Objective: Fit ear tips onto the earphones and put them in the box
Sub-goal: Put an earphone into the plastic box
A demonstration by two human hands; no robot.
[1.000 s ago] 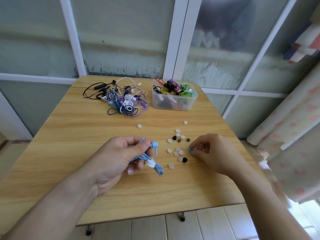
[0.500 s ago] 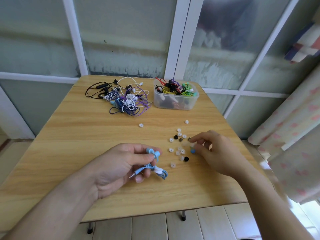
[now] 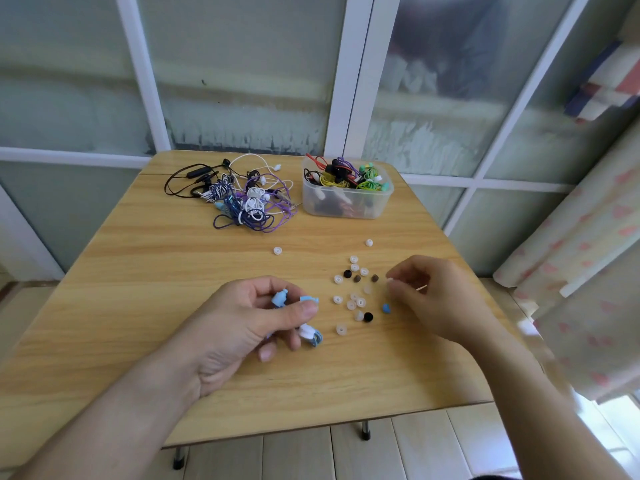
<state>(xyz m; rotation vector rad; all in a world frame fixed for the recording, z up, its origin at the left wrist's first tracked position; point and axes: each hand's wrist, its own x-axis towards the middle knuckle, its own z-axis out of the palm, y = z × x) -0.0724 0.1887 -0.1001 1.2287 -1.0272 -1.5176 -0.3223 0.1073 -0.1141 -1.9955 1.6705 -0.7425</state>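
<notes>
Frosted windows backed the wooden counter point(image 3: 138, 271). Left hand point(image 3: 239, 327) gripped blue earphones point(image 3: 294, 303), cord mostly hidden. Right hand point(image 3: 440, 299) pinched something white, hard to make out, above scattered ear tips point(image 3: 353, 292). Box point(image 3: 346, 195) sat far.

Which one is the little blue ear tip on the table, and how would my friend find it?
Start at the wooden table and look at the scatter of small ear tips lying in front of the plastic box. At the scatter's near right edge, just by the right hand, lies the blue ear tip. Its neighbours are white, clear, brown or black; among the loose tips, it alone is blue.
</notes>
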